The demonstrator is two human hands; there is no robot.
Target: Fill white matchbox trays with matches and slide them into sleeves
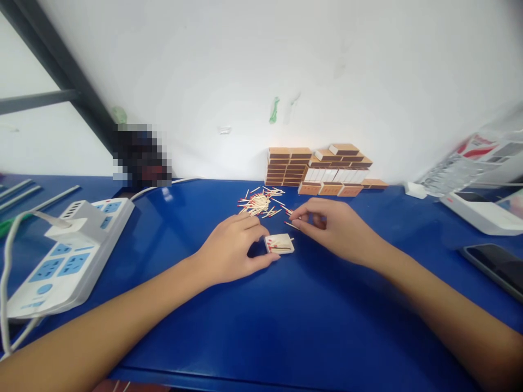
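Note:
My left hand (239, 246) has its thumb and fingers closed around the left end of a small white matchbox tray (289, 250) on the blue table. Several red-tipped matches lie inside the tray, and one pokes over its right rim. To the right, my right hand (327, 226) pinches a match (291, 225) between thumb and fingertips, its red head pointing left. More match ends show beside those fingertips. Just beyond both hands spreads a loose pile of matches (258, 203).
Stacked matchboxes (289, 163) stand against the white wall. A white power strip (77, 261) with cables lies at the left. On the right are a plastic bottle (461, 163), a white device (482, 212) and a dark phone (494, 267).

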